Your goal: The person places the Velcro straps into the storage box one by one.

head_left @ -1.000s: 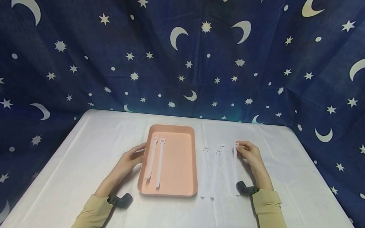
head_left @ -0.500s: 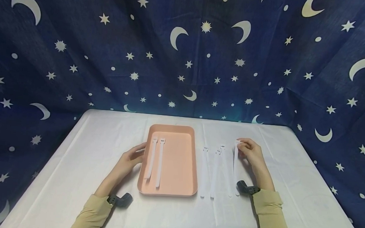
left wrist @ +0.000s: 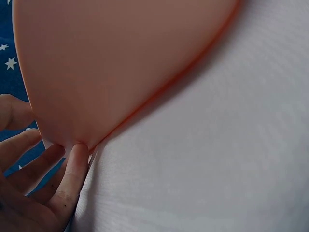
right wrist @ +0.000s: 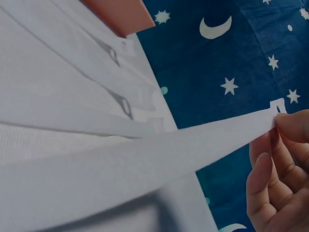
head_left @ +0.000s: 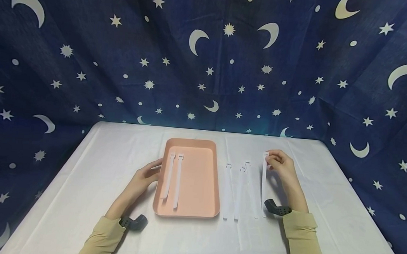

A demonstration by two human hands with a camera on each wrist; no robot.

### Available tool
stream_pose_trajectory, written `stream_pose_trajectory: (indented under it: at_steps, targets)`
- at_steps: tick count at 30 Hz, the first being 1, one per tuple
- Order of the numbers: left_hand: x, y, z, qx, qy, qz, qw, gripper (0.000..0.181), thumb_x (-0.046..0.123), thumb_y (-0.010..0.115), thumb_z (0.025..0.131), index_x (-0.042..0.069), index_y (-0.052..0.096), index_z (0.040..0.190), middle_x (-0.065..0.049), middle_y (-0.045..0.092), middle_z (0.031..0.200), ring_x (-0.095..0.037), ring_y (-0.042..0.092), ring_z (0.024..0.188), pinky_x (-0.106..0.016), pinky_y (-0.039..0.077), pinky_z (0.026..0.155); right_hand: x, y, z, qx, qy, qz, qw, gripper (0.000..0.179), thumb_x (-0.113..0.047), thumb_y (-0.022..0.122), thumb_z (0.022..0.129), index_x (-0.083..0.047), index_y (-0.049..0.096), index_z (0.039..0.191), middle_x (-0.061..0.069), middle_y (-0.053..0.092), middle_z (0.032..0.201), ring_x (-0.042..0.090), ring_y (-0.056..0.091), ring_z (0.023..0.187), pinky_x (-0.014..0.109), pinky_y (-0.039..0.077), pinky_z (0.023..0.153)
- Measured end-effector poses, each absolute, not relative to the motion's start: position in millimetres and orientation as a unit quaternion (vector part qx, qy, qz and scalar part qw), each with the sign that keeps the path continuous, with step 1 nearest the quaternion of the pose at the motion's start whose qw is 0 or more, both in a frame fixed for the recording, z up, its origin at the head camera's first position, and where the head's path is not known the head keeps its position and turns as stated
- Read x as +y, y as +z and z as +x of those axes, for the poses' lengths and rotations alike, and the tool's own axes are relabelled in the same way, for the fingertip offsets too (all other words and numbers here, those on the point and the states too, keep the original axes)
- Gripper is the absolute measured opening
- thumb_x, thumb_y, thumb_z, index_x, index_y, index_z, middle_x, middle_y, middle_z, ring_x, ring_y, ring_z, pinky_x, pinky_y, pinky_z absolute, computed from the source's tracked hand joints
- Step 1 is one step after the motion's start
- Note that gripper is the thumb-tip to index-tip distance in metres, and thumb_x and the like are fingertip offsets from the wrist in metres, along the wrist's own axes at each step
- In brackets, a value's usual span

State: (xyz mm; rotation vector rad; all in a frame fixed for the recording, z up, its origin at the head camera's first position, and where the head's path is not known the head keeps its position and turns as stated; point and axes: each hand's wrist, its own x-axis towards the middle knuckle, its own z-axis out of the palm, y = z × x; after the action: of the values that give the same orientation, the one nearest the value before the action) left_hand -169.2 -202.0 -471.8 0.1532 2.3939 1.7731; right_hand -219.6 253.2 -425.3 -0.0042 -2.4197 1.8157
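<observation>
My right hand [head_left: 282,165] pinches a white cable strap [head_left: 264,181] by its slotted head. The strap's body hangs down toward the white table. In the right wrist view, the slotted head [right wrist: 277,106] pokes out past the thumb and fingertips. Several more white straps [head_left: 226,192] lie on the table between this hand and a pink tray [head_left: 198,212]. Two straps [head_left: 178,182] lie lengthwise along the tray's left side. At the tray's left outer wall rests my left hand [head_left: 144,176], its fingertips and thumb touching the wall in the left wrist view.
A white cloth [head_left: 100,155] covers the table. Behind it hangs a dark blue curtain [head_left: 177,90] with moons and stars. Dark wrist cameras [head_left: 136,223] sit at both wrists, below the tan sleeves.
My right hand has risen a little and moved slightly away from me, lifting the strap's head off the table. The left hand and the tray have stayed in place.
</observation>
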Motion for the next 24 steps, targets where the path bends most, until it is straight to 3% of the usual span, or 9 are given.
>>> stream_pose_trajectory:
  at_steps: [24]
  targets:
    - [-201, -472, -170, 0.811, 0.579, 0.035, 0.081, 0.06, 0.031, 0.062, 0.094, 0.02, 0.038, 0.147, -0.012, 0.037, 0.154, -0.037, 0.038, 0.14, -0.059, 0.027, 0.116, 237, -391, -205, -0.787, 0.607, 0.031, 0.107, 0.013, -0.011, 0.062, 0.093, -0.007, 0.061, 0.106, -0.016, 0.063, 0.077, 0.001, 0.059, 0.071, 0.015, 0.051, 0.059]
